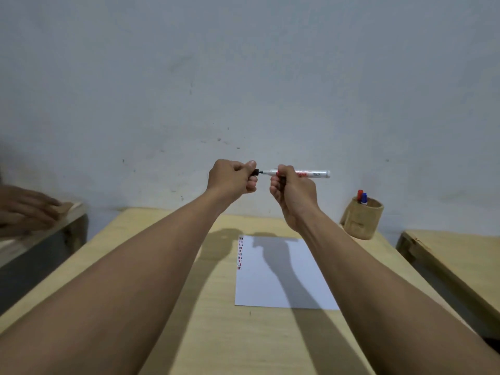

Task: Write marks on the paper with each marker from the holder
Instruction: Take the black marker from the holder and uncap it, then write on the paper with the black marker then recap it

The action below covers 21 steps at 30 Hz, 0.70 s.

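Note:
My right hand (293, 194) grips a white-barrelled marker (311, 173) held level in the air, its black tip pointing left. My left hand (232, 178) pinches the marker's black cap (255, 172) just off the tip, a small gap between them. Both hands hover above the far end of the wooden table (211, 315). A white sheet of paper (281, 274) lies on the table below, with a column of short red and dark marks (240, 253) along its left edge. A woven tan holder (361, 219) at the back right holds a red marker (360, 195) and a blue marker (364, 198).
A grey wall stands right behind the table. Another wooden table (460, 255) sits at the right, across a narrow gap. At the left, another person's hand (29, 208) rests on a third wooden surface (67, 215).

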Each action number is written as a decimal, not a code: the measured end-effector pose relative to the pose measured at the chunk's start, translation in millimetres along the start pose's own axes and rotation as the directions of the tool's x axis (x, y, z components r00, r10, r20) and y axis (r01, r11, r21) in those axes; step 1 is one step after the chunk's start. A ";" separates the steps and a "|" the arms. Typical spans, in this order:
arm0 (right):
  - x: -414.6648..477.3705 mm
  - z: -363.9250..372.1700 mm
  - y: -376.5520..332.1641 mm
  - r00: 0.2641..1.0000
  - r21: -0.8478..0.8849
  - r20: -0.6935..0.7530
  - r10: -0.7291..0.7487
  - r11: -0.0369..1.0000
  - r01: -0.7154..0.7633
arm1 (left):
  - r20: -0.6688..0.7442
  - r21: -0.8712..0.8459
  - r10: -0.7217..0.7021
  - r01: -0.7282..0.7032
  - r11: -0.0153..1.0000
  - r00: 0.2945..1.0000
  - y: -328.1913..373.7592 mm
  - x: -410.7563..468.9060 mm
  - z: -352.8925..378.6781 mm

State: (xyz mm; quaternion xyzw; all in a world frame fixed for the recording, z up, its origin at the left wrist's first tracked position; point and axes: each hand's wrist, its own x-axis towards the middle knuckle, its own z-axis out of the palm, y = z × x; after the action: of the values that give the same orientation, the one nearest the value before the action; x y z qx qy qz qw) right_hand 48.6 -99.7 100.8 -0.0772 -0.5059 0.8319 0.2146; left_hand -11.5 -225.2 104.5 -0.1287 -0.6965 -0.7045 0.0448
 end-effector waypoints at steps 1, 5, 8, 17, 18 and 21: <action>-0.1 -0.8 3.1 1.000 -0.004 -0.007 0.001 1.000 -0.001 | -0.010 0.040 -0.009 0.010 0.999 1.000 -5.3 0.9 -7.4; -4.7 -6.7 17.1 0.998 -0.115 0.037 0.050 0.992 -0.046 | 0.018 0.588 0.060 -0.059 0.806 0.998 -44.7 0.8 -41.9; -9.4 -7.5 26.8 0.995 -0.187 0.059 0.083 0.980 -0.070 | 0.101 0.783 -0.015 -0.070 0.618 0.995 -75.8 -4.8 -54.0; -16.7 -11.7 51.0 0.991 -0.332 0.067 0.115 0.939 -0.086 | 0.188 0.899 0.015 -0.179 0.400 0.982 -125.3 -16.8 -49.3; -17.6 -12.3 53.5 0.990 -0.334 0.072 0.120 0.938 -0.090 | 0.184 0.899 0.020 -0.177 0.401 0.983 -125.2 -17.6 -48.8; -20.2 -15.8 60.9 0.989 -0.341 0.084 0.123 0.936 -0.088 | 0.146 0.896 0.018 -0.140 0.422 0.989 -123.6 -25.3 -50.3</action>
State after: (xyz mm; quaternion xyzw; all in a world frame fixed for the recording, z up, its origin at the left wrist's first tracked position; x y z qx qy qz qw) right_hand 55.1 -119.8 38.2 -0.0964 -0.6461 0.7464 0.1268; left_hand -23.1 -274.9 -21.4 -0.1569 -0.9597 -0.2104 0.1003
